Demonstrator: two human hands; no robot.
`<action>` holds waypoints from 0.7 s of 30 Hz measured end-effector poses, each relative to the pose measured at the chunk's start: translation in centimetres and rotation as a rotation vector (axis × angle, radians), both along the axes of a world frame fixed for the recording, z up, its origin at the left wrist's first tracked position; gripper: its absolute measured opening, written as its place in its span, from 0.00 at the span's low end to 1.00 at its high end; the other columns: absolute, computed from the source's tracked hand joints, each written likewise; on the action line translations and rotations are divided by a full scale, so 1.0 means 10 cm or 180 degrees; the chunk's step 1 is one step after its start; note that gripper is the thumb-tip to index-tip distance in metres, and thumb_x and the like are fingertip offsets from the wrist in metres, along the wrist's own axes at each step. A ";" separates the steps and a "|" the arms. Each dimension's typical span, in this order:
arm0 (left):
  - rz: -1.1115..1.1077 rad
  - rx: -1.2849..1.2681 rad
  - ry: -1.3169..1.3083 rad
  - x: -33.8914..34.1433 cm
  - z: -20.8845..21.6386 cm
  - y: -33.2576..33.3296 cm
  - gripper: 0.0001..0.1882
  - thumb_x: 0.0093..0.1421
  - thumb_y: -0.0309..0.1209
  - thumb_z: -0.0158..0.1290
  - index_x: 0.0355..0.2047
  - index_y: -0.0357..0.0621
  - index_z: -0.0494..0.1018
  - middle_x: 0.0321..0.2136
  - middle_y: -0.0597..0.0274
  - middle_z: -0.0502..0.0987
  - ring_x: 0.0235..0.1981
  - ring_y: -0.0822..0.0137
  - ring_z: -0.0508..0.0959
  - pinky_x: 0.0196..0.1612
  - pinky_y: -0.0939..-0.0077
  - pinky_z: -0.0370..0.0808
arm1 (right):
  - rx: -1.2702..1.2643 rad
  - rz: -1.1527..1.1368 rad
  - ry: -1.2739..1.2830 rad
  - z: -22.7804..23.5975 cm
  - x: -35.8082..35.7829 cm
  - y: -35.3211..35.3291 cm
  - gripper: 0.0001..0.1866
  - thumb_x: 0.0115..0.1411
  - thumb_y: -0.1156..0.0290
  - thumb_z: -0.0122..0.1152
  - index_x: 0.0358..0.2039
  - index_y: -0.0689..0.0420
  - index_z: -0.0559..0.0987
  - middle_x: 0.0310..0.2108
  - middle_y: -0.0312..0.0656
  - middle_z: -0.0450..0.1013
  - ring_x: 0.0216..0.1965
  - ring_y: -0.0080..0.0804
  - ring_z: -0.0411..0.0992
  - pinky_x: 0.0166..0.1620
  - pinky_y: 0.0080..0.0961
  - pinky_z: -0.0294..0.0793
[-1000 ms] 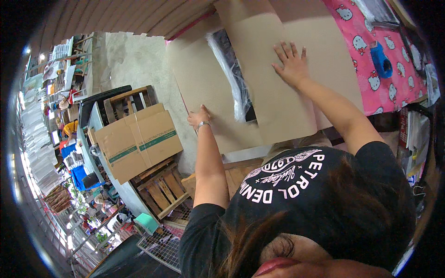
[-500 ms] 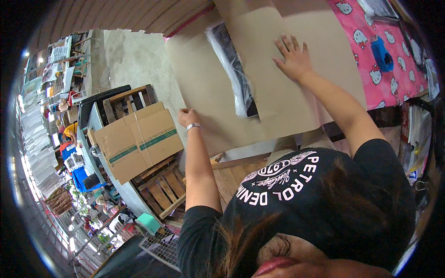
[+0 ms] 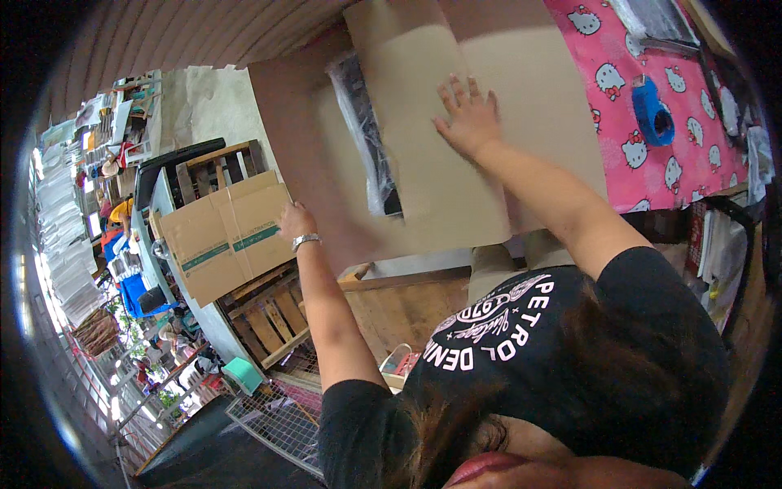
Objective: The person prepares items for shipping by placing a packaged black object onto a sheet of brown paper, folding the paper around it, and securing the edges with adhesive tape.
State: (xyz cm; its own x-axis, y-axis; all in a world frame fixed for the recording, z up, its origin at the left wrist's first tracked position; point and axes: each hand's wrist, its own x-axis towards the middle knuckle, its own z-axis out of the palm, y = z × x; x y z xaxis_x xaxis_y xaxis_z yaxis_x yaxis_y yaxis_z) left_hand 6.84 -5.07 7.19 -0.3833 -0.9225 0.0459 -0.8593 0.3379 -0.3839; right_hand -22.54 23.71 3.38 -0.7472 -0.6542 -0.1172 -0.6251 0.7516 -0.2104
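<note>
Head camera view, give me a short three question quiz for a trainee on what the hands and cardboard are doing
1. True or false: the right hand lies flat on the cardboard sheet.
2. Which wrist has the silver bracelet? A left, B right.
3. Fill in: the blue tape roll rests on a ____ patterned cloth.

Key: 1 true. 2 A; the left hand holds the cardboard's left edge. 3 pink.

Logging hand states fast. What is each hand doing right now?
Left hand: closed on the edge of the cardboard sheet.
Right hand: open, fingers spread, pressed flat on the folded cardboard flap.
</note>
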 end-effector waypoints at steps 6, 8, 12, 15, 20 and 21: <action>-0.1729 0.2384 0.1257 -1.23 0.86 1.49 0.14 0.58 0.33 0.46 0.30 0.33 0.74 0.37 0.42 0.76 0.33 0.46 0.76 0.36 0.59 0.71 | -0.0410 0.0093 -0.0012 -0.17 -0.06 0.07 0.33 0.61 0.45 0.36 0.65 0.41 0.50 0.67 0.38 0.40 0.67 0.47 0.36 0.63 0.55 0.37; -0.2045 0.2198 0.1620 -1.60 0.74 2.06 0.15 0.56 0.33 0.45 0.32 0.29 0.73 0.44 0.36 0.71 0.34 0.41 0.74 0.38 0.55 0.71 | -0.0431 0.0332 -0.0057 -0.15 -0.03 0.10 0.33 0.61 0.45 0.36 0.65 0.40 0.50 0.67 0.40 0.40 0.67 0.50 0.36 0.64 0.54 0.36; -0.1533 0.2341 0.1331 -2.01 0.44 2.57 0.14 0.53 0.32 0.46 0.23 0.31 0.75 0.45 0.35 0.69 0.32 0.43 0.76 0.38 0.55 0.73 | -0.0423 0.0727 -0.0046 -0.18 -0.13 0.28 0.31 0.60 0.47 0.39 0.63 0.45 0.57 0.67 0.41 0.39 0.67 0.53 0.36 0.65 0.52 0.33; -0.1196 0.2341 0.0865 -2.02 0.00 2.74 0.15 0.54 0.35 0.47 0.31 0.33 0.75 0.42 0.36 0.72 0.32 0.44 0.76 0.38 0.55 0.73 | -0.0380 0.1014 -0.0177 -0.15 -0.07 0.37 0.27 0.59 0.54 0.43 0.57 0.52 0.67 0.68 0.42 0.39 0.67 0.54 0.36 0.65 0.51 0.34; -0.1237 0.3805 0.1796 -1.75 -0.18 2.15 0.18 0.61 0.40 0.45 0.41 0.38 0.72 0.40 0.45 0.75 0.37 0.54 0.77 0.43 0.59 0.72 | -0.1925 0.0770 -0.1949 -0.57 -0.52 0.57 0.24 0.59 0.61 0.45 0.55 0.56 0.67 0.65 0.44 0.49 0.65 0.46 0.46 0.63 0.53 0.40; -0.1192 0.3992 0.2641 -1.48 -0.35 1.71 0.18 0.63 0.41 0.42 0.42 0.39 0.72 0.41 0.50 0.75 0.39 0.57 0.76 0.47 0.59 0.71 | -0.2503 0.0658 -0.2811 -0.55 -0.70 0.60 0.24 0.59 0.62 0.45 0.55 0.57 0.67 0.64 0.44 0.51 0.65 0.43 0.48 0.63 0.54 0.41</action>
State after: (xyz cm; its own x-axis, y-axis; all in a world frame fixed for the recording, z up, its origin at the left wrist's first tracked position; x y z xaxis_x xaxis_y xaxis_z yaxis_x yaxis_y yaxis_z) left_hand -7.96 12.04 3.68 -0.8522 -0.3913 -0.3473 -0.4760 0.3043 0.8251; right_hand -29.50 29.70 -2.11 -0.4823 -0.8746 -0.0508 -0.1277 0.1275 -0.9836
